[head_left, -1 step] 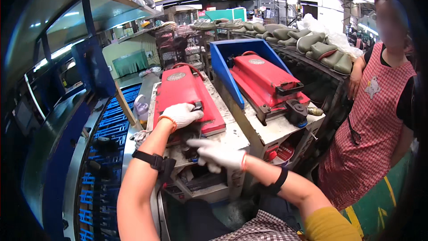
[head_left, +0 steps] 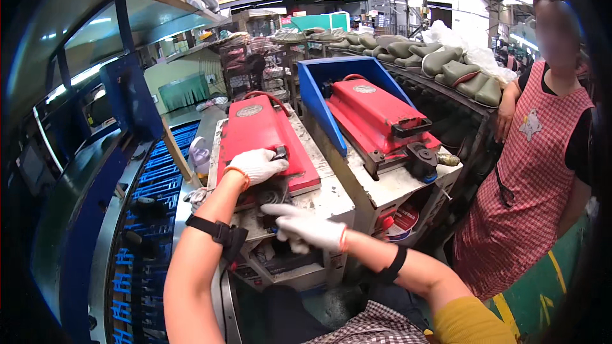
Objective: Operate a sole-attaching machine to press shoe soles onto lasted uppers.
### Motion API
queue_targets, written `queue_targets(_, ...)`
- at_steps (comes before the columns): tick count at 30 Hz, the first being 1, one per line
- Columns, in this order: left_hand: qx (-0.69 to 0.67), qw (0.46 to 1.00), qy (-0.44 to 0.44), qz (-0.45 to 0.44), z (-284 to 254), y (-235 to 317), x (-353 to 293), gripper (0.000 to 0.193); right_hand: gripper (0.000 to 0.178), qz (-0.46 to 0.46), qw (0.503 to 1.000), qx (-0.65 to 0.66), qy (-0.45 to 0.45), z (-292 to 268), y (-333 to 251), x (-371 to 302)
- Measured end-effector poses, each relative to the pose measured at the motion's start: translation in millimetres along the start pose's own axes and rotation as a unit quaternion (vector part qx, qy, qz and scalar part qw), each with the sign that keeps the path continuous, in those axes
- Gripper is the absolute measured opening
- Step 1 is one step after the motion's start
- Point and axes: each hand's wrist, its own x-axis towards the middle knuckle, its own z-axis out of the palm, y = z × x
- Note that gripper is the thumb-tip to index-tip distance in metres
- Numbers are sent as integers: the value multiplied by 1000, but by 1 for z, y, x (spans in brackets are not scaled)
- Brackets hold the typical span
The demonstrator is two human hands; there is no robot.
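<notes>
Red machine cover point(head_left: 255, 130), first of two, lies under our left hand point(head_left: 255, 167), on a pale, stained desk point(head_left: 335, 196); most of it extends beyond the left fingers. Left fingers: curled and clamped on the black handle point(head_left: 280, 152) at the cover's near end. Oval plate point(head_left: 250, 110) on the cover's far part, well beyond these fingers.

Our right hand point(head_left: 312, 226) is nearer to us than the left and to its right. Right fingers: apart, index extended leftward, the others bent below it; we see nothing held. Dark round fitting point(head_left: 269, 196) sits just beyond the right index fingertip; we cannot tell whether they touch. Both our hands wear white knit gloves with orange cuffs.

Farther to the right of the left fingers we note a second red cover point(head_left: 373, 105), partly enclosed by a blue guard point(head_left: 322, 83). Black clamp-like part point(head_left: 421, 160) at its near end, well apart from the right fingers.

To the left of the left fingers: clear bottle point(head_left: 199, 158), and beyond it a row of blue bars point(head_left: 153, 181). Far beyond both sets of fingers, to the right, olive-green shoes point(head_left: 443, 60) lie piled on a rack. Rightmost, well apart from our fingers, a co-worker in a red checked apron point(head_left: 503, 210) stands, one hand near the rack.
</notes>
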Motion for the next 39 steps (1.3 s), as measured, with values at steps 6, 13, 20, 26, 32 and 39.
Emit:
queue_targets(6,-27,999,-7,33,-2,-1,-2,60,68,-107,992,49,48,57,53,33)
queue_targets(13,19,998,48,46,-30,4,-1,56,82,-185,955,-219,70,59,47,38)
queue_targets(20,80,962,252,67,-93,0,3,50,34,-269,917,-293,30,14,-4,22)
queue_targets(26,203,785,561,168,-99,-29,20,70,36,-198,875,-419,140,-45,-48,93)
queue_targets(32,226,794,543,156,-73,-32,-4,75,83,-59,789,-577,204,-63,-32,223)
queue_targets(39,-458,791,401,61,6,-62,-46,74,87,-126,901,-325,260,-117,-31,231)
